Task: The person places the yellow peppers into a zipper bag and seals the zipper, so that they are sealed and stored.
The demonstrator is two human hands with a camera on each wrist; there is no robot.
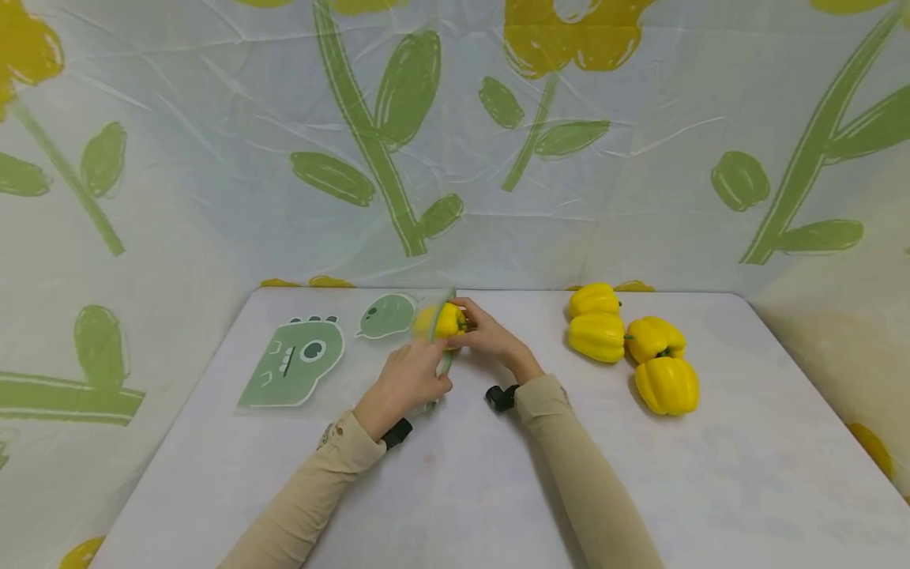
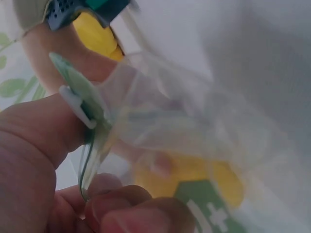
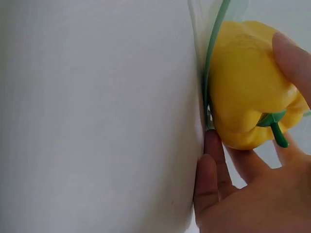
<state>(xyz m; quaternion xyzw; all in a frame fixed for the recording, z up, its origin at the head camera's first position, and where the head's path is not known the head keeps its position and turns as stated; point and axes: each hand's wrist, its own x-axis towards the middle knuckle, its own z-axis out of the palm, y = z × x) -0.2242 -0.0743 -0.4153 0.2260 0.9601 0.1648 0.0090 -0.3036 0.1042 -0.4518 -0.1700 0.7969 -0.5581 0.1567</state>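
My left hand (image 1: 405,379) pinches the green-edged mouth of a clear plastic zip bag (image 2: 194,107). In my right hand (image 1: 490,336) is a yellow bell pepper (image 1: 449,320) with a green stem, gripped between the thumb and fingers. The pepper lies partly within the bag's mouth, stem end outward. The right wrist view shows the pepper (image 3: 248,82) close against the green edge, several fingers under it. Through the film in the left wrist view, yellow and a green print show, both blurred.
Several more yellow bell peppers (image 1: 596,337) lie grouped on the right side of the white table (image 1: 469,490). A flat bag with a green dinosaur print (image 1: 302,363) lies at the left. Near the hands is a smaller green print (image 1: 387,314). A flower-patterned cloth (image 1: 249,158) stands behind.
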